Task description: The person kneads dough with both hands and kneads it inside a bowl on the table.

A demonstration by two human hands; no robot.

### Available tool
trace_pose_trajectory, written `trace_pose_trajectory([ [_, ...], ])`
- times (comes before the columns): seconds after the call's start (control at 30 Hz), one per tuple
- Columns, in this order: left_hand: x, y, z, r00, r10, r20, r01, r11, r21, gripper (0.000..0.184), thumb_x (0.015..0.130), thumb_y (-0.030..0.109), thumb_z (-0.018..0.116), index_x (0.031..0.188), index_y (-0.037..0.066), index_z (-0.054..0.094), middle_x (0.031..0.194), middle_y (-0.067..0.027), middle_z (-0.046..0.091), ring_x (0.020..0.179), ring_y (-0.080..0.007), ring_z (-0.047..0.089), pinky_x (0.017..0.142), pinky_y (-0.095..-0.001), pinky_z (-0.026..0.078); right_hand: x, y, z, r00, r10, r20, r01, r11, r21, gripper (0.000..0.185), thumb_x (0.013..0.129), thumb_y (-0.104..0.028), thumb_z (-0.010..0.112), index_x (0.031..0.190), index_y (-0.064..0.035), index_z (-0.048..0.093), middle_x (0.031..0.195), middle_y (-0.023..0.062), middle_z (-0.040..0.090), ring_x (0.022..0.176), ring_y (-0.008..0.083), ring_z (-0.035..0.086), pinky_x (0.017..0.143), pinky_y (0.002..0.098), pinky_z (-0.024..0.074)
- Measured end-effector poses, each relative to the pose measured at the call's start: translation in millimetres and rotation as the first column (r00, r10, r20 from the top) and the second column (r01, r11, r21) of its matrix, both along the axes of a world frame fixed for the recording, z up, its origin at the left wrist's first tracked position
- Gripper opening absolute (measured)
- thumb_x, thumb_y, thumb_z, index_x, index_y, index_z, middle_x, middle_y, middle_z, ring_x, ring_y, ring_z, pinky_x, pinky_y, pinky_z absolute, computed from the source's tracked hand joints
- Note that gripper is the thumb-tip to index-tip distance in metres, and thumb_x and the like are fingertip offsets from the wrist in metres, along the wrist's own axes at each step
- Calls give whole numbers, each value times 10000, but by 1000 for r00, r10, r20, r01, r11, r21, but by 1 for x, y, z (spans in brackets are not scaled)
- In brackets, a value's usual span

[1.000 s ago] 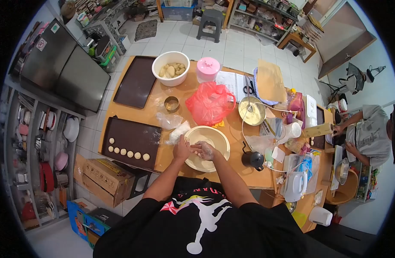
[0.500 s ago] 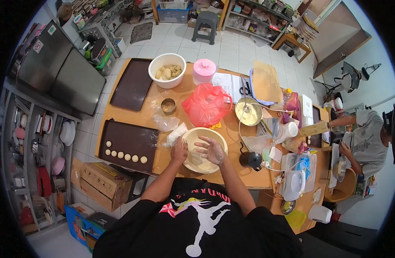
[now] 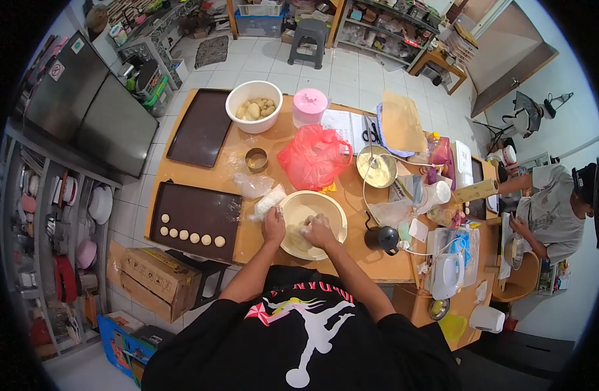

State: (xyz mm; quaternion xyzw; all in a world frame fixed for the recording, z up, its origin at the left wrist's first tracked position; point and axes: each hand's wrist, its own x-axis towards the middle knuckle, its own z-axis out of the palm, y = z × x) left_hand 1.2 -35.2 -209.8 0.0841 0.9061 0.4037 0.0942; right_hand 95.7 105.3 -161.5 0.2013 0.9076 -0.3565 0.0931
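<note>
A cream-coloured mixing bowl (image 3: 339, 241) stands at the table's near edge, directly in front of me. My left hand (image 3: 273, 227) is closed on the bowl's left rim. Inside the bowl, my right hand (image 3: 317, 232) has its fingers curled together, with pale floury residue on them; what they hold is hidden. Some pale, doughy material (image 3: 298, 240) lies in the bowl below the fingers. Just beyond my left hand, a white plastic packet (image 3: 268, 201) leans near the rim.
Small dough balls (image 3: 194, 238) line a dark baking tray (image 3: 205, 205) at left. A white tub (image 3: 254, 129), a pink bag (image 3: 314, 156), a metal bowl (image 3: 377, 171) and a black kettle (image 3: 381, 240) surround the bowl. At right, another person (image 3: 553, 212) holds a container.
My right hand, raised and spread above the bowl earlier, has gone down into it and its fingers have closed. My left hand stays at the left rim.
</note>
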Motion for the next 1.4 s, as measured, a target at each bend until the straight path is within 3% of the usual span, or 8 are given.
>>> trace_pose_trajectory([
  [0.07, 2, 0, -4, 999, 17, -43, -17, 1000, -6, 240, 943, 287, 470, 929, 56, 533, 881, -216, 625, 846, -446, 581, 712, -529, 431, 13, -6, 2, 974, 109, -199, -99, 993, 60, 356, 830, -350, 611, 950, -15, 606, 1001, 276, 603, 1000, 401, 575, 887, 461, 444],
  [0.17, -1, -1, -10, 1000, -2, -20, 3, 1000, 26, 237, 940, 286, 472, 932, 57, 533, 884, -216, 625, 854, -446, 581, 723, -523, 432, 22, -12, 14, 975, 173, 138, -120, 938, -326, 343, 857, -352, 584, 913, -13, 571, 1026, 273, 597, 1010, 401, 565, 904, 461, 430],
  [0.6, -1, -1, 0, 996, -63, -62, 62, 998, -24, 229, 928, 272, 479, 949, 52, 537, 869, -216, 628, 844, -451, 584, 716, -534, 437, 31, -30, -4, 937, 250, 244, -234, 968, -91, 710, 786, -588, 601, 1233, -38, 569, 1148, 295, 545, 1081, 422, 516, 957, 481, 401],
  [0.8, -3, -1, 0, 996, -90, -5, 90, 996, -13, 227, 931, 271, 476, 962, 57, 542, 894, -226, 628, 852, -462, 580, 719, -556, 425, 39, -26, -26, 999, -22, -38, 19, 996, -92, 633, 770, -445, 708, 1198, -11, 541, 1181, 234, 528, 996, 397, 578, 842, 436, 494],
  [0.9, -5, -2, -2, 996, -90, 4, 90, 996, -5, 222, 932, 267, 476, 953, 55, 537, 897, -229, 624, 852, -466, 575, 718, -559, 421, 35, -10, -21, 914, -381, 139, 371, 646, -666, 577, 808, -329, 709, 1235, -15, 482, 1175, 185, 531, 886, 289, 622, 668, 361, 543],
  [0.93, -5, -3, -4, 996, -91, -16, 91, 996, -6, 222, 934, 268, 475, 948, 54, 534, 895, -229, 623, 851, -466, 573, 718, -557, 421, 34, -10, -22, 887, -449, 109, 390, 601, -698, 518, 869, -289, 649, 1278, -44, 444, 1123, 140, 561, 760, 185, 614, 511, 285, 512],
  [1.23, -5, -3, 3, 994, -97, -47, 98, 995, 8, 259, 946, 276, 464, 909, 29, 533, 878, -243, 608, 841, -465, 563, 715, -542, 419, 29, 6, -13, 848, -414, 332, 457, 252, -853, 405, 887, -306, 634, 1239, -146, 513, 930, 32, 618, 633, 100, 563, 471, 248, 452],
  [1.4, -6, -4, -2, 993, -92, -77, 95, 995, 30, 266, 948, 269, 463, 905, 17, 538, 868, -241, 605, 849, -459, 562, 716, -532, 420, 26, 0, -15, 876, -428, 224, 446, 539, -714, 506, 802, -286, 733, 1224, -91, 531, 891, 53, 633, 655, 142, 592, 506, 283, 469],
])
